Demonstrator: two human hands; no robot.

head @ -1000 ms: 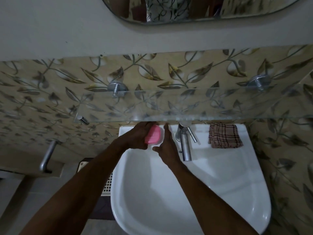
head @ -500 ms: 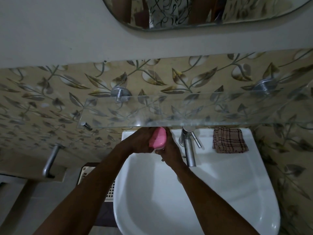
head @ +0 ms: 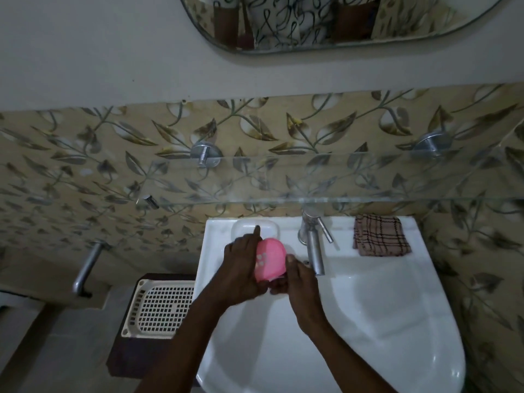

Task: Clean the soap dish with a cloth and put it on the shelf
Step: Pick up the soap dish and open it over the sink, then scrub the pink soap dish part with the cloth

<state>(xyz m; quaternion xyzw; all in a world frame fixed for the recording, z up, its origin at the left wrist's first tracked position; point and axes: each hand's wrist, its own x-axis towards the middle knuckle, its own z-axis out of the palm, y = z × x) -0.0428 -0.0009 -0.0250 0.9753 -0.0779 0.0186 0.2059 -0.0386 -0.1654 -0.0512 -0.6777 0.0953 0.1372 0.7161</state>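
Observation:
Both of my hands hold a pink oval soap dish (head: 268,260) above the back left of the white basin (head: 368,321). My left hand (head: 241,268) grips its left side with the index finger pointing up. My right hand (head: 295,282) holds its lower right edge, thumb against the rim. The dish is tilted, showing small pale marks on its face. A brown checked cloth (head: 380,235) lies folded on the basin's back right ledge, untouched. The glass shelf (head: 368,182) runs along the tiled wall above the basin.
A steel tap (head: 313,245) stands just right of the hands. A moulded soap recess (head: 255,226) sits behind them. A white perforated basket (head: 158,307) rests on a dark stand left of the basin. A mirror (head: 326,21) hangs above; a metal bar (head: 85,268) is on the left wall.
The soap dish has come out from under the shelf toward me, over the basin. My right hand has closed onto its edge. The view has tipped downward.

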